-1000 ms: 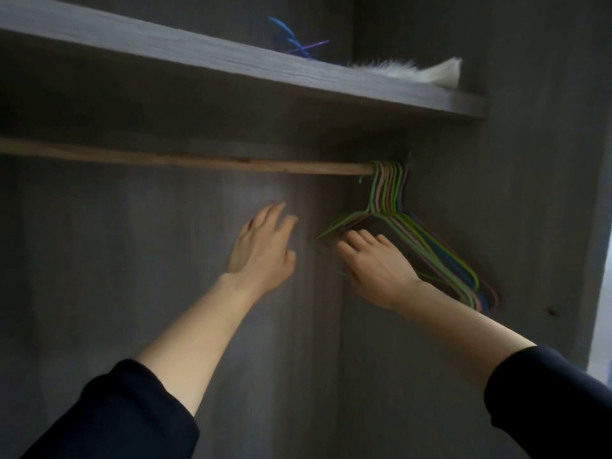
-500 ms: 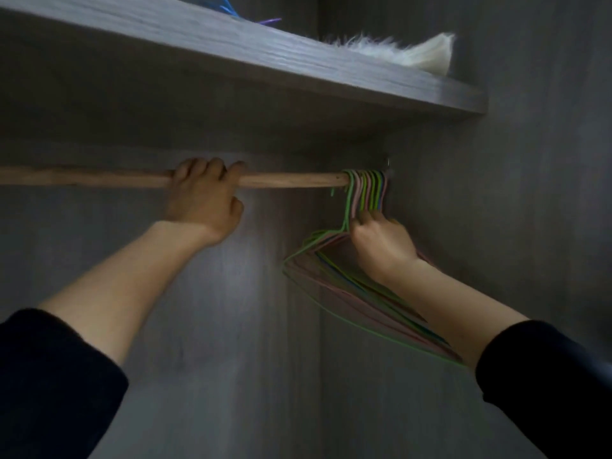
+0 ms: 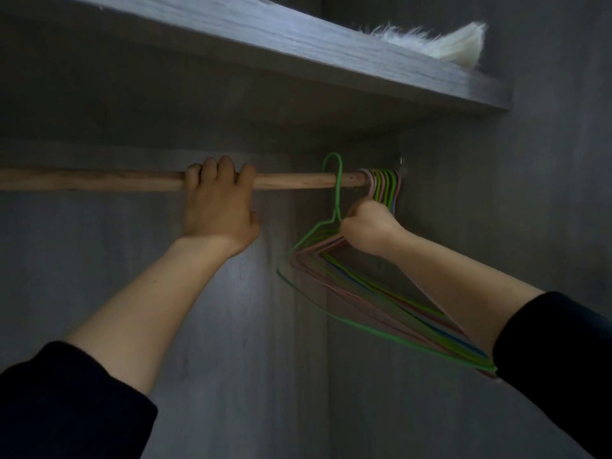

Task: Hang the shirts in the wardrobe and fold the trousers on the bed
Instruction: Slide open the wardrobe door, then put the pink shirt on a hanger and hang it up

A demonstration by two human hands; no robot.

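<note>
1. Head view: the left hand [image 3: 218, 207] has its fingers curled over the wooden rail [image 3: 99, 181] and grips it, left of all the hangers.
2. Just below the rail, near its right end, the right hand [image 3: 367, 226] is closed tight at the neck of the green hanger [image 3: 337, 200]. I cannot tell whether other necks are caught in the same grip.
3. The green hanger's hook rises above the rail, apart from the bundle of hangers [image 3: 384, 183] crowded against the rail's right end.
4. No shirts or trousers are in view. Inside the wardrobe [image 3: 231, 326] the rail carries only hangers, so the job looks barely begun.
5. Risk: below the rail the wire shoulders overlap, so drawing the green one away could drag its neighbours off.
6. Risk: a sideways pull, rather than a lift, could snag the hook on the rail.
7. Risk: the shelf [image 3: 298, 38] with a white furry item [image 3: 447, 44] sits close above the rail, so a high lift could knock its underside.
</note>
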